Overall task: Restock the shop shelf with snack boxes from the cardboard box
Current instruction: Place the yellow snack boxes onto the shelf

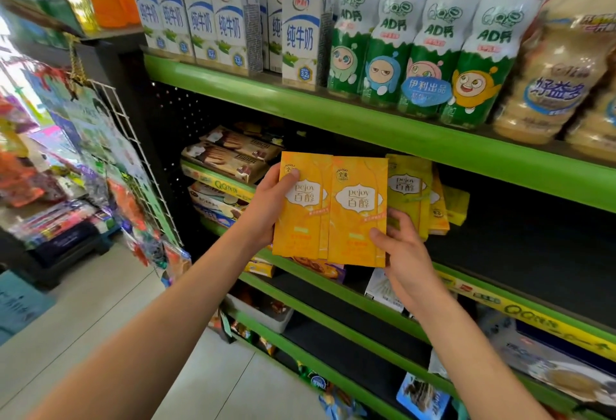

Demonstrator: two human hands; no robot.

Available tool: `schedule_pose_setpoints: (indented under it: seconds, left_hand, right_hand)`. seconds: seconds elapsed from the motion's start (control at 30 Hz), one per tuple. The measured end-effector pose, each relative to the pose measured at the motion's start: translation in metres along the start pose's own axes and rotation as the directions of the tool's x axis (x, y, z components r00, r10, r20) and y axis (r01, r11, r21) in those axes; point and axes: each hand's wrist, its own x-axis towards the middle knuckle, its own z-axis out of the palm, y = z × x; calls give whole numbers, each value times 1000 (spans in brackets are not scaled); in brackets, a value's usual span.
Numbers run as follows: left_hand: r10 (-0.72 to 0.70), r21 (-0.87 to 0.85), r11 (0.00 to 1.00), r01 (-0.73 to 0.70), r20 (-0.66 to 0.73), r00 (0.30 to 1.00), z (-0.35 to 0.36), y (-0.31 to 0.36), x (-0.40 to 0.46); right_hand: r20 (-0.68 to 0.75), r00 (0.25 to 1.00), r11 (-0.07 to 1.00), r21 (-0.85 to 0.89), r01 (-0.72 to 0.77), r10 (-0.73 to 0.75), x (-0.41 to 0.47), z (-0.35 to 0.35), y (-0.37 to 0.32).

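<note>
Your left hand (pixel 266 206) and right hand (pixel 405 249) each grip a yellow snack box (pixel 300 209), (pixel 358 216) by its outer edge, upright before the shelf (pixel 483 286); they look light, stiff cardboard, probably crushable, so hold the edges gently.

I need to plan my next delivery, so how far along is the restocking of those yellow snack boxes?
Done: a few yellow boxes already stand on the shelf. In hand: the left hand and right hand hold two more boxes in front of it. Left: placing these; the shelf still has room. The cardboard box isn't visible.
</note>
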Motion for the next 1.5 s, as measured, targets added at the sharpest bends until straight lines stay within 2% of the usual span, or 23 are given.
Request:
schedule_pose_setpoints:
  seconds: [1.3,1.5]
  left_hand:
    - [-6,-21,1000,6,-14,1000,0,4,-8]
    - [-26,33,999,26,-1,1000,-9,5,-4]
  right_hand:
    - [20,1000,999,39,4,-5,3,2,-1]
    - [16,1000,999,48,-2,1,4,9,2]
